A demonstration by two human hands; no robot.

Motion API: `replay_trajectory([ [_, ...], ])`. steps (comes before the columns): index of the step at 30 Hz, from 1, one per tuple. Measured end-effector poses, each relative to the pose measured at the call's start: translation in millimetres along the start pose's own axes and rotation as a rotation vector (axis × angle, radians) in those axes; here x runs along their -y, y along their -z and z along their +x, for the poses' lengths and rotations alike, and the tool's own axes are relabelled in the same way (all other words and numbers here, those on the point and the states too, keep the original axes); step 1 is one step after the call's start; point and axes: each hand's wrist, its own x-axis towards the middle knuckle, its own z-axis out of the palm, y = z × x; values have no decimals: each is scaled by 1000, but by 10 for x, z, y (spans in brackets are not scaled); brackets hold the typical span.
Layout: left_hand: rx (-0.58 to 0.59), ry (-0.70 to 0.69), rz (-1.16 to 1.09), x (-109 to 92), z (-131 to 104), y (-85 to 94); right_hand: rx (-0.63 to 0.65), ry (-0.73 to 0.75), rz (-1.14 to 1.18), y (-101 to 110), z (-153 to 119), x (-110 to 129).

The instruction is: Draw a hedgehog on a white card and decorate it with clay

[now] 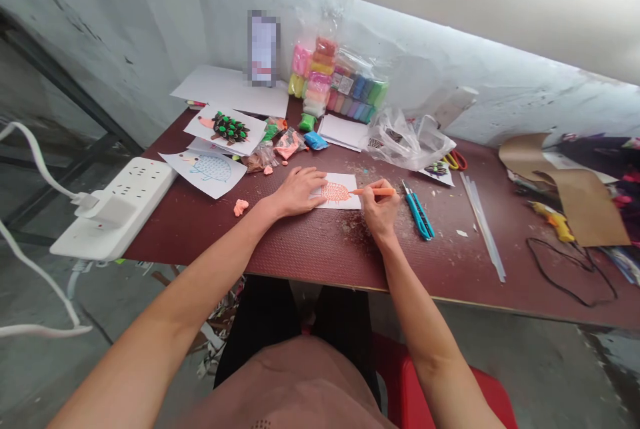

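The drawing card lies left of the turquoise cutter, its long axis running side to side before you. Your hands are apart: the left rests flat over the card's left end, the nearer of the two, while the right, between card and cutter, pinches an orange pen, its tip at the right end of the orange drawing. Well left of the cutter lies a blue-patterned sheet; beyond the cutter, a plastic bag; farther, to its left, bright packets.
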Motion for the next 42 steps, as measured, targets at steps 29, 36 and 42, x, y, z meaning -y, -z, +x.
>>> replay_trajectory([
  [29, -210, -6, -51, 193, 145, -60, -52, 234, -99, -57, 45, -283],
  [36, -207, 18, -73, 138, 124, -24, 41, 70, -3, -44, -36, -135],
  [42, -120, -38, -83, 50, 28, 10, 172, 36, 23, -39, -147, -30],
])
